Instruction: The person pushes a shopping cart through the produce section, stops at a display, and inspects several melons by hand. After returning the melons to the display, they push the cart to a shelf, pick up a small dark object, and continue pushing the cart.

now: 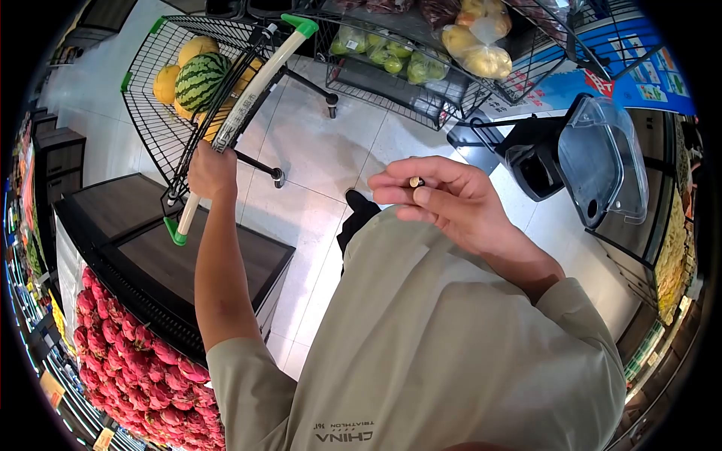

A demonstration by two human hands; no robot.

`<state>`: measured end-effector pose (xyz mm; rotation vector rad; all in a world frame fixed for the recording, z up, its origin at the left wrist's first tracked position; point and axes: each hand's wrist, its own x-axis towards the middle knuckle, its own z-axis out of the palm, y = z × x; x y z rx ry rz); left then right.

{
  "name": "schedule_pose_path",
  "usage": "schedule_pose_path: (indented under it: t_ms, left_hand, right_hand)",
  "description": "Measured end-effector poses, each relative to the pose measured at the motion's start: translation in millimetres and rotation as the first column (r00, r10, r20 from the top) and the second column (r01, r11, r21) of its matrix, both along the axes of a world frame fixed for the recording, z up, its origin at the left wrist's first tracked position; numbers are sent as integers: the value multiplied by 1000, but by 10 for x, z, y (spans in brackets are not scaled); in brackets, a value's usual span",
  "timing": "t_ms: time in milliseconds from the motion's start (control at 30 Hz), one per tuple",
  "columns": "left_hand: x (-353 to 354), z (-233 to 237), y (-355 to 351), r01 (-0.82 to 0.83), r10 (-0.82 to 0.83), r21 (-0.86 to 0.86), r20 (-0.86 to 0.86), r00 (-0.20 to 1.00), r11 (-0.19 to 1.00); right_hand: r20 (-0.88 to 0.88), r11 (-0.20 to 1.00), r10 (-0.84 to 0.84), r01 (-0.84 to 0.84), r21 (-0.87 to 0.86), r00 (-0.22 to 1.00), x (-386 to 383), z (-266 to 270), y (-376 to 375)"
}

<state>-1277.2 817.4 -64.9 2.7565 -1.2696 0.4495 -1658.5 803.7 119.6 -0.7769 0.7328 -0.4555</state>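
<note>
My left hand (pixel 212 171) is wrapped round the pale handle bar (pixel 256 90) of a wire shopping cart (pixel 147 120) with green corner pieces. In the cart lie a striped watermelon (pixel 203 81) and several yellow melons (pixel 165 84). In front of my body, my right hand (pixel 459 197) pinches a small round piece (pixel 417 183) between thumb and fingers. That piece has a cream centre and a dark rim; its kind I cannot make out.
Red dragon fruit (pixel 139 361) fills a display at lower left, beside a dark wooden stand (pixel 203 252). Wire racks hold bagged green fruit (pixel 387 56) and bagged yellow fruit (pixel 477 45). A black bin with a clear lid (pixel 602 161) stands at right. Pale floor tiles (pixel 312 150) lie between.
</note>
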Motion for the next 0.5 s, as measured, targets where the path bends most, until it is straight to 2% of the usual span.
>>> schedule_pose_path:
  t_ms: [500]
  left_hand:
    - [5, -12, -2, 2, -1, -4, 25, 1000, 1000]
  right_hand:
    - [-8, 994, 85, -85, -66, 996, -30, 73, 48]
